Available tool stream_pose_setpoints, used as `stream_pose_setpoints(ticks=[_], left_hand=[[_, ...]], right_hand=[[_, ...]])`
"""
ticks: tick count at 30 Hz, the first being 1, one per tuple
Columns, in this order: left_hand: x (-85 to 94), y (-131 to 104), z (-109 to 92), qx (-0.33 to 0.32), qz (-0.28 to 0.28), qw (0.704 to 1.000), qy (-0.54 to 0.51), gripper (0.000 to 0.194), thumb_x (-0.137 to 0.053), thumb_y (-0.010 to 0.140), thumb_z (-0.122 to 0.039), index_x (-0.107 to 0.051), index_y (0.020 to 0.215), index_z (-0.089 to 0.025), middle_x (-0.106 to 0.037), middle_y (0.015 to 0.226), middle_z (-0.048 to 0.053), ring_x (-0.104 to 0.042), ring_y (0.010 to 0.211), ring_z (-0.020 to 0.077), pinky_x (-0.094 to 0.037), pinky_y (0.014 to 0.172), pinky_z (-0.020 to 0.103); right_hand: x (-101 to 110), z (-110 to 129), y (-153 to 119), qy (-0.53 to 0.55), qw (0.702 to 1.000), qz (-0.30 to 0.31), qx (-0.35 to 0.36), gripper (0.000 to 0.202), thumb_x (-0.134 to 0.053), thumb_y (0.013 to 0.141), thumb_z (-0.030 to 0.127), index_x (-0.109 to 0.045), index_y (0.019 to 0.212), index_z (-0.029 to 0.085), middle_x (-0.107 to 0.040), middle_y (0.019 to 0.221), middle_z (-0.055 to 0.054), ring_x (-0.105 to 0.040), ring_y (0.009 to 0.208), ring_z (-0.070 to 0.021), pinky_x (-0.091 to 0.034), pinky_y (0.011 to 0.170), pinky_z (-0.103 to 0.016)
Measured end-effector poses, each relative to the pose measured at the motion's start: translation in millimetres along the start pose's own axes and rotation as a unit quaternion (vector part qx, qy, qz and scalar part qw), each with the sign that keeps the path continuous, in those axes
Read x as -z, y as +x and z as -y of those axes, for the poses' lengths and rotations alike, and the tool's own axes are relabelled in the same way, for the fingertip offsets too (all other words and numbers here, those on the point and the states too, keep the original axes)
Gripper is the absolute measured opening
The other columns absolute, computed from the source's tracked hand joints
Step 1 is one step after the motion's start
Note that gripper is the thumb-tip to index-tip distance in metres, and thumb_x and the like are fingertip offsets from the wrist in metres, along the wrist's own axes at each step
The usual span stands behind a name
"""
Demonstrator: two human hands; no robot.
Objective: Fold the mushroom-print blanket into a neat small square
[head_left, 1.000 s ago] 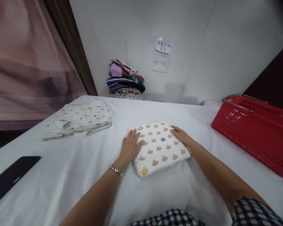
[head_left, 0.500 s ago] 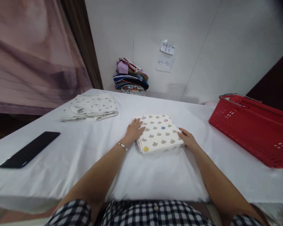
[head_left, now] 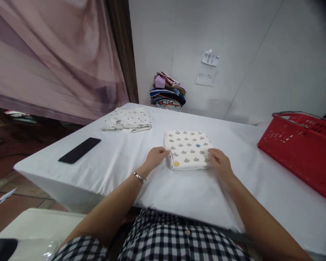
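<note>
A folded white cloth with grey and coloured mushroom-like prints (head_left: 190, 149) lies flat on the white-covered table (head_left: 190, 192). At its left edge, my left hand (head_left: 157, 158) pinches the side of the cloth between thumb and fingers. My right hand (head_left: 220, 161), slightly blurred, has its fingers closed at the right edge of the same cloth. Farther back on the left rests another folded white cloth with small prints (head_left: 130, 119).
A black flat slab (head_left: 80, 150) lies on the table's left part. The red basket (head_left: 301, 152) stands at the right. Behind the table's back edge is a stack of folded clothes (head_left: 167, 92). A pink curtain (head_left: 70, 54) hangs at the left.
The view has swung left. My left hand has gone from lying spread on the cloth to pinching its left edge. My right hand's fingers have closed at the right edge.
</note>
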State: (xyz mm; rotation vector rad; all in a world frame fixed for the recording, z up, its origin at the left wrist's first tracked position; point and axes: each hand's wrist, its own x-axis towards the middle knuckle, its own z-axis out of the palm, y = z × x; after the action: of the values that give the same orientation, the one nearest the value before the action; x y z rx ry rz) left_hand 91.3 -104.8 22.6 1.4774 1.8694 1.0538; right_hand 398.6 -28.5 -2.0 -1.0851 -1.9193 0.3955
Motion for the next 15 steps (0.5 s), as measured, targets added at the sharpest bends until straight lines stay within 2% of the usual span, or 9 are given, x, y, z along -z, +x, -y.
stream_pose_setpoints(ticks=[4, 8, 11, 15], left_hand=[[-11.4, -11.6, -13.0, 0.031, 0.026, 0.999, -0.002, 0.041, -0.058, 0.070, -0.058, -0.056, 0.058, -0.019, -0.056, 0.056, -0.003, -0.047, 0.055, 0.0123, -0.031, 0.051, 0.025], [-20.2, -15.7, -16.9, 0.034, 0.028, 0.999, 0.019, 0.041, -0.060, 0.068, -0.060, -0.054, 0.059, -0.020, -0.060, 0.060, -0.001, -0.052, 0.059, 0.0140, -0.032, 0.052, 0.025], [-23.2, -17.9, -16.1, 0.028, 0.011, 0.999, 0.037, 0.039, -0.062, 0.069, -0.058, -0.051, 0.061, -0.021, -0.061, 0.063, -0.001, -0.053, 0.060, 0.0145, -0.032, 0.053, 0.025], [-24.7, -21.2, -17.2, 0.006, -0.007, 0.999, 0.044, 0.038, -0.062, 0.069, -0.055, -0.048, 0.062, -0.021, -0.061, 0.067, 0.000, -0.054, 0.063, 0.0148, -0.033, 0.055, 0.025]], right_hand=[[-15.3, 22.2, -3.2, -0.044, 0.990, 0.079, 0.110, 0.027, -0.050, 0.087, 0.038, -0.068, 0.104, 0.026, -0.064, 0.115, -0.006, -0.055, 0.111, -0.0247, -0.042, 0.099, -0.045], [-24.3, 31.1, -6.8, -0.070, 0.975, 0.116, 0.176, 0.029, -0.049, 0.089, 0.037, -0.066, 0.110, 0.026, -0.063, 0.117, -0.007, -0.054, 0.113, -0.0252, -0.041, 0.100, -0.047], [-26.9, 30.6, -8.9, -0.087, 0.966, 0.131, 0.208, 0.030, -0.049, 0.090, 0.037, -0.064, 0.113, 0.026, -0.063, 0.118, -0.008, -0.055, 0.113, -0.0251, -0.042, 0.099, -0.048], [-28.0, 28.6, -9.5, -0.103, 0.962, 0.136, 0.213, 0.030, -0.048, 0.091, 0.035, -0.064, 0.114, 0.025, -0.062, 0.118, -0.009, -0.055, 0.112, -0.0255, -0.043, 0.097, -0.049]])
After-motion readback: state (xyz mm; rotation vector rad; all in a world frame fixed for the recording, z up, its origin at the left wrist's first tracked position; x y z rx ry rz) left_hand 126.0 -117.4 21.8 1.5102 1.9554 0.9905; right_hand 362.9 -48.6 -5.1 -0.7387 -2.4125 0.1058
